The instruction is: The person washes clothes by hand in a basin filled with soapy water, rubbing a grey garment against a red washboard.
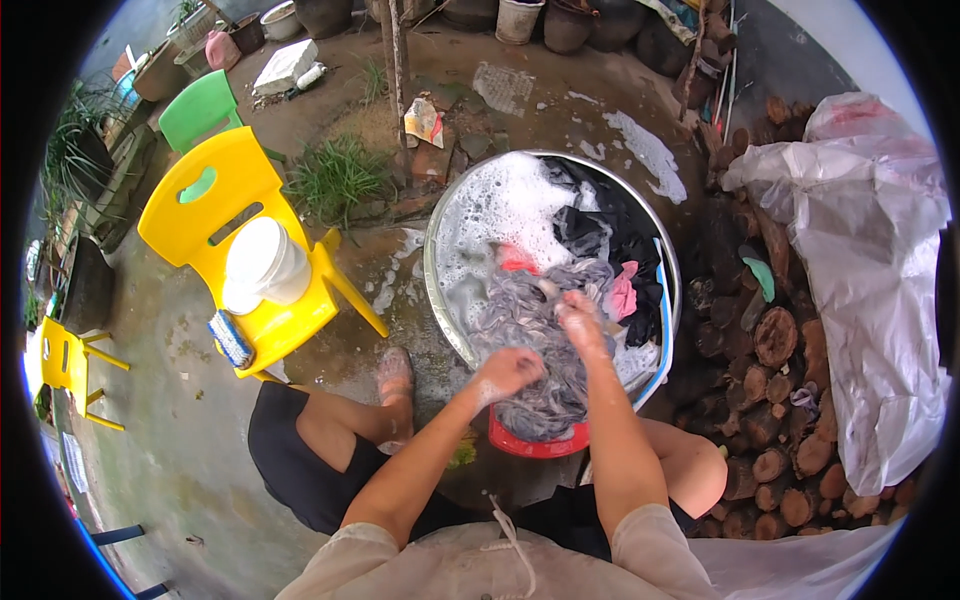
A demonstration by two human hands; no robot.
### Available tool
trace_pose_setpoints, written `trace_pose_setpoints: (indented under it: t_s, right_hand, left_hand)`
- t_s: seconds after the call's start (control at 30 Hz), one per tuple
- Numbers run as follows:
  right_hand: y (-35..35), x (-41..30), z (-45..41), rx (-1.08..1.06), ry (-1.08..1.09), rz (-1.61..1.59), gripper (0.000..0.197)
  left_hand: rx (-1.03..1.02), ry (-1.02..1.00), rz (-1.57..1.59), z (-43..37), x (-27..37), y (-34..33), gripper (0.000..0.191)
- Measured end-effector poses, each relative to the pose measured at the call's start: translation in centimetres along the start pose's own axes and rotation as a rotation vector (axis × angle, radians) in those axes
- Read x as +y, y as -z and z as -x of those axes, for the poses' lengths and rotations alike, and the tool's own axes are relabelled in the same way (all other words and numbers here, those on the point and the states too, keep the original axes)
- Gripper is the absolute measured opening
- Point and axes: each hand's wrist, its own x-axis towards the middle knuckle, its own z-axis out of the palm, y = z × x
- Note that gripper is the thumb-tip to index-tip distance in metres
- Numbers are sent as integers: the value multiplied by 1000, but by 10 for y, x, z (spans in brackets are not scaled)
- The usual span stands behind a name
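Note:
Before me stands a round metal basin (433, 300) with white suds (495, 202), dark clothes (626, 232) and a pink cloth (622, 291). A wet grey garment (544, 315) is bunched across its near part and over a red plastic board or tub (536, 448). My left hand (514, 371), fingers curled, lies at the garment's left side; whether it grips cloth is unclear. My right hand (579, 319), wet with foam, is closed on a fold of the grey garment, higher up and to the right. A blue and white edge (665, 322) runs along the basin's right side.
On the left, a yellow plastic chair (172, 225) holds a white lidded bucket (262, 255) and a blue and white scrub brush (231, 339). Stacked firewood (776, 337) and plastic sheeting (870, 247) stand at the right. A thin wooden post (397, 82) rises beyond the basin.

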Motion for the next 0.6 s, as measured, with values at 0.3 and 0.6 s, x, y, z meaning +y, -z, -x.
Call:
trace_pose_setpoints:
  t_s: [0.3,0.6]
  right_hand:
    - [17,-172,105,-7,160,-1071,29]
    - [18,-107,141,239,-69,-1052,19]
  left_hand:
    - [425,-507,304,-1,83,8,62]
    - [594,-466,-262,10,74,36,28]
